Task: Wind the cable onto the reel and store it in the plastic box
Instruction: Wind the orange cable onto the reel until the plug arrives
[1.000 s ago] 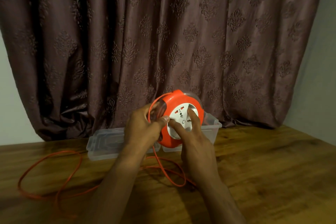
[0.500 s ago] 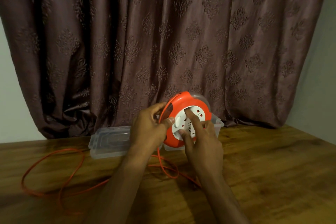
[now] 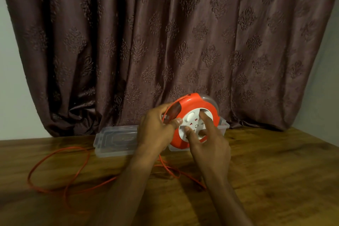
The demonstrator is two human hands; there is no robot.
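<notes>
1. Head view: the round orange plastic cable reel (image 3: 194,108) has a white socket face with red-marked holes and a clear back flange, and is held up on edge above the wooden table (image 3: 275,170).
2. A thin orange cable (image 3: 60,152) runs from the reel's left rim down past the wrists and lies in loose loops on the table, left of and below both hands.
3. Counted: one reel, one cable, one clear plastic box (image 3: 224,126), one clear plastic lid (image 3: 113,139), two hands.
4. The left hand (image 3: 156,130) grips the reel's left edge, fingers curled behind the rim and thumb pressed on the front, the cable passing under the thumb.
5. The right hand (image 3: 211,145) rests on the white face with fingers spread and bent, fingertips pressing it.
6. The box stands just behind the reel and the fingers; the lid lies flat left of the left hand.
7. A brown patterned curtain (image 3: 165,42) hangs behind.
</notes>
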